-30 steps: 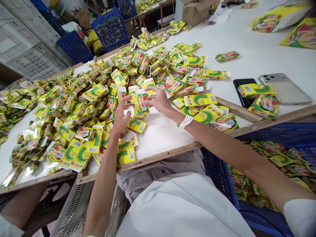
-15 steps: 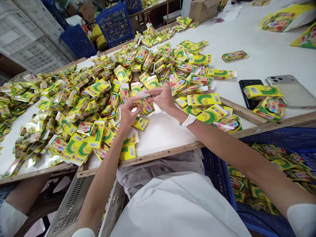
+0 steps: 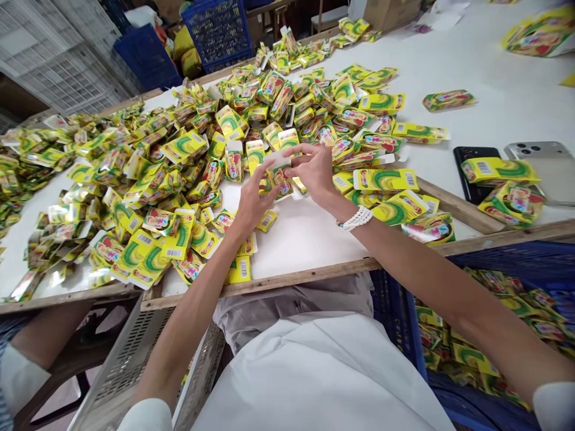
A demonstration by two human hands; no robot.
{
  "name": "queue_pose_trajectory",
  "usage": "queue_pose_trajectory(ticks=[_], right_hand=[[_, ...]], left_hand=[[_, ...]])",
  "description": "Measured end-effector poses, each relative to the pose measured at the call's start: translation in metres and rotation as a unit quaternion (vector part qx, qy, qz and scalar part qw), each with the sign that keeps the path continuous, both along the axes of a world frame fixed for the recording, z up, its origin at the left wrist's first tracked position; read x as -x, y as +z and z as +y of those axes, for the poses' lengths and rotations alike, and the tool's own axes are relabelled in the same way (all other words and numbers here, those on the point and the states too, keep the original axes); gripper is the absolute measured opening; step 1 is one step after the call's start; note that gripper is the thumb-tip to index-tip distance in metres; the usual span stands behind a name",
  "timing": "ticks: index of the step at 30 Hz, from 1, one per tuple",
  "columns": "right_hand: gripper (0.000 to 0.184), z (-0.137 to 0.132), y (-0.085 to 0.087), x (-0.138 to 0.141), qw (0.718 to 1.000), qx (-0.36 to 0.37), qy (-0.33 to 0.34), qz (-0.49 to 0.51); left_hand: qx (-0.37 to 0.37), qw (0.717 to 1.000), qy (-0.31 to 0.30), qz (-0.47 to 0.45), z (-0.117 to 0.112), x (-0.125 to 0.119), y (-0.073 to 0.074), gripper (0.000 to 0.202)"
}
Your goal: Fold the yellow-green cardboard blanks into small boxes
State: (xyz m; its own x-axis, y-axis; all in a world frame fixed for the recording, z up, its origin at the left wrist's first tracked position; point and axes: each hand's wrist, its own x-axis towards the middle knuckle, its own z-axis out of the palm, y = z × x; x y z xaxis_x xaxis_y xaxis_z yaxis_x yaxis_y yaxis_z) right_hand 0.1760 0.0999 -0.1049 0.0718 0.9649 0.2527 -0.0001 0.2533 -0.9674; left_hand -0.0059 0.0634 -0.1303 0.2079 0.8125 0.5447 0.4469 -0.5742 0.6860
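Observation:
Both my hands meet over the white table and grip one small yellow-green carton between them. My left hand pinches its lower left side. My right hand, with a white bead bracelet at the wrist, curls over its top, where a white flap shows. A big heap of the same flat yellow cartons spreads to the left and behind my hands. A smaller batch of cartons lies just right of my right hand.
Two phones, one black and one silver, lie at the right under cartons. A blue crate with cartons stands below the table's wooden edge. Blue crates stand at the back. Another person's arm shows at lower left.
My hands have lifted the carton slightly off the table and my right fingers have come over its top flap. The camera view has shifted a little.

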Motion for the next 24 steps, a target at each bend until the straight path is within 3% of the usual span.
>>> queue_pose_trajectory(ticks=[3,9,17,24], right_hand=[[0.015,-0.003,-0.003,0.005,1.0,-0.01,0.007,-0.002],[0.019,-0.008,-0.01,0.012,0.998,-0.017,0.048,-0.045],[0.026,-0.011,-0.008,0.013,0.996,0.007,0.076,-0.055],[0.019,-0.003,-0.011,0.011,0.996,0.004,0.065,-0.065]], left_hand=[[0.035,0.999,0.008,-0.035,-0.002,-0.003,-0.001,0.05],[0.027,0.998,0.023,-0.059,0.001,0.009,0.002,0.033],[0.041,0.995,0.022,-0.09,0.005,0.011,0.0,0.04],[0.049,0.994,0.018,-0.096,0.007,0.012,0.0,0.041]])
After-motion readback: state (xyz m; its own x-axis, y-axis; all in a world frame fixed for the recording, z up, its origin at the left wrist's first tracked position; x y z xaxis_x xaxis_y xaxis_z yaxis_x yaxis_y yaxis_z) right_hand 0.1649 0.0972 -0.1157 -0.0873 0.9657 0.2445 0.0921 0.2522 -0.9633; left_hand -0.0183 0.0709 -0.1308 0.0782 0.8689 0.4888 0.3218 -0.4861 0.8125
